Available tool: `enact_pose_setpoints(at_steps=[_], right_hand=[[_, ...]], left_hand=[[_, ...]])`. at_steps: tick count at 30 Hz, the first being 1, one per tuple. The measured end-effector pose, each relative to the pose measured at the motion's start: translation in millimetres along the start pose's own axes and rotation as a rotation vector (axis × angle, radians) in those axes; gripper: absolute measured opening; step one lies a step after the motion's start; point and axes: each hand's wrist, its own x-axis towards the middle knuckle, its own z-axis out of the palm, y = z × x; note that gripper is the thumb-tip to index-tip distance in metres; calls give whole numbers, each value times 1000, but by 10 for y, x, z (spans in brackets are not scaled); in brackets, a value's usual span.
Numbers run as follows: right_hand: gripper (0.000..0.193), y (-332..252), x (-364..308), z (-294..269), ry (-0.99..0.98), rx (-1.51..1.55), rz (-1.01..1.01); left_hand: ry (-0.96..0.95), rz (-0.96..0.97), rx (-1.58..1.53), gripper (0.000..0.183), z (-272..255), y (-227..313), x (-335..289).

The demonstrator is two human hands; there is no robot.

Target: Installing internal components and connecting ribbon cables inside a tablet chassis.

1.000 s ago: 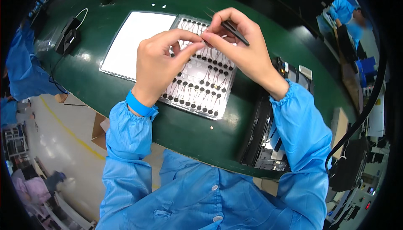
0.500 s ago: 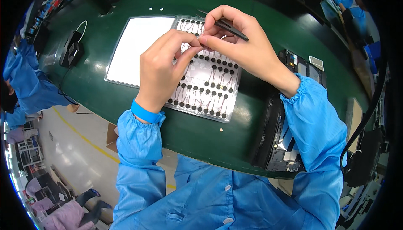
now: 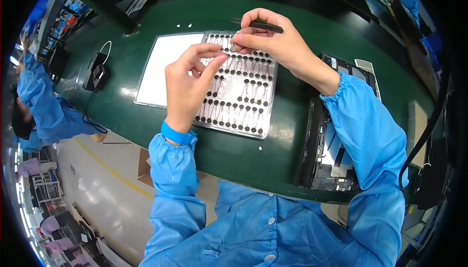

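My right hand (image 3: 280, 43) pinches a small round greyish part (image 3: 233, 48) between thumb and fingertip, above the far part of a clear tray. Black tweezers (image 3: 265, 25) lie across the same hand, tucked under its fingers with the tip pointing left. Just left of the part, my left hand (image 3: 187, 84) is empty, its thumb and fingers apart. Below both hands, the clear tray (image 3: 228, 89) holds rows of small black discs (image 3: 229, 124) joined in pairs by thin wires. Some places in its middle rows hold no discs.
A white flat sheet (image 3: 168, 62) adjoins the tray's left side. At right lies an opened black electronic device (image 3: 336, 169) with bare inner parts. A black box with a white cable (image 3: 97, 72) stands at left, near a person in a blue sleeve (image 3: 44, 91). A black cable (image 3: 424, 140) hangs at right.
My hands have come apart. The left has let go and opened, while the right keeps the small round part and the tweezers. The whole view has shifted slightly.
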Motion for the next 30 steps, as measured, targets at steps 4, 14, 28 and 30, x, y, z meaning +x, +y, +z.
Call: enact_pose_setpoints(at_steps=[4, 14, 28, 30], right_hand=[[21, -60, -42, 59, -19, -39, -83], [24, -605, -468, -50, -1, -3, 1], [17, -841, -1814, -1287, 531, -713, -321], [21, -628, -1975, -1566, 573, -648, -243]], left_hand=[[43, 64, 56, 20, 102, 137, 38], [87, 55, -460, 15, 252, 497, 110], [-300, 665, -14, 7, 1510, 1359, 200], [-462, 533, -75, 9, 1760, 1439, 177]])
